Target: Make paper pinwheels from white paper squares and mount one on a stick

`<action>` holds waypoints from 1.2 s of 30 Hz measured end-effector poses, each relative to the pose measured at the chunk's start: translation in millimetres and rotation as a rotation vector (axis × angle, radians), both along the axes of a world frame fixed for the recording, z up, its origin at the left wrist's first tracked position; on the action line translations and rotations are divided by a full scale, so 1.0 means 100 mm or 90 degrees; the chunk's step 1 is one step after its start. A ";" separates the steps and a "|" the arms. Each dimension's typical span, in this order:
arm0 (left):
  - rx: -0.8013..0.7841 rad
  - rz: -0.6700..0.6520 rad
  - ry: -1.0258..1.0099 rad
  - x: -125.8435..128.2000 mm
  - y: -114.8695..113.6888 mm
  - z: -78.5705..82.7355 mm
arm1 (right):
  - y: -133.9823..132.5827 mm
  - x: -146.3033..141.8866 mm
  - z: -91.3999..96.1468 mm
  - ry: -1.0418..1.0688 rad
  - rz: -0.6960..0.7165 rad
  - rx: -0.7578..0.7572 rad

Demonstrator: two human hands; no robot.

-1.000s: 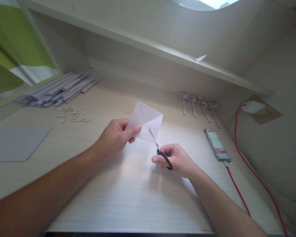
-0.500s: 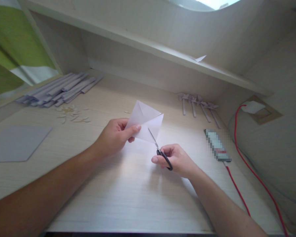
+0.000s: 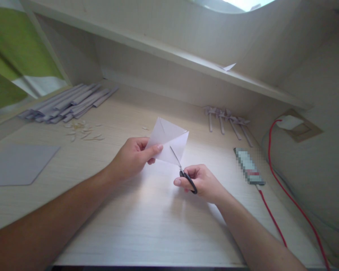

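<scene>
A white square of paper (image 3: 172,131) with diagonal lines is held above the desk, its left corner pinched in my left hand (image 3: 135,154), thumb on top. My right hand (image 3: 200,182) grips black-handled scissors (image 3: 182,171), fingers in the loops. One scissor blade lies over the lower right part of the paper, pointing up toward its centre; the other blade is hidden, seemingly behind the sheet. The blades look nearly closed on the paper.
Folded paper strips (image 3: 70,101) are piled at the back left, beside small pale slivers (image 3: 81,130). A paper sheet (image 3: 22,163) lies at left. Several paper pinwheels on sticks (image 3: 226,116) lie back right. A phone (image 3: 248,165) with red cable (image 3: 272,218) is at right, below a shelf (image 3: 169,49).
The paper and my left hand have shifted very slightly right and down. The scissors and my right hand stay almost in the same place.
</scene>
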State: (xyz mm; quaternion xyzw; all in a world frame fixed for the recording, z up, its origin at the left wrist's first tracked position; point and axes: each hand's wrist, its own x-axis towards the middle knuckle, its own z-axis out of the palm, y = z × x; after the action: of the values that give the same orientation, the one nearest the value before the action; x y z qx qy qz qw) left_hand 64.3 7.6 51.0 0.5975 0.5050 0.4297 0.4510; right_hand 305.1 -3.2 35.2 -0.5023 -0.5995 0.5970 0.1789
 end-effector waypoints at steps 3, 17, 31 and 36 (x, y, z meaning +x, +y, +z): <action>-0.003 0.002 -0.002 0.01 0.00 0.00 | 0.00 0.00 -0.01 0.002 0.004 0.002; -0.004 0.001 -0.013 0.00 0.02 -0.02 | 0.00 0.01 -0.02 -0.001 0.001 0.005; 0.002 -0.005 -0.008 0.00 0.01 0.00 | 0.00 0.02 -0.03 -0.010 0.000 0.006; -0.006 -0.001 -0.006 0.00 0.01 -0.01 | 0.00 0.02 -0.03 -0.011 0.005 0.012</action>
State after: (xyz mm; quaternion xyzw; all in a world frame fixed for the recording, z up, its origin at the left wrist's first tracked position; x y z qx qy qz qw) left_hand 64.2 8.7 50.2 0.5939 0.5043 0.4296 0.4566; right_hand 307.0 -3.0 32.5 -0.5036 -0.6084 0.5876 0.1759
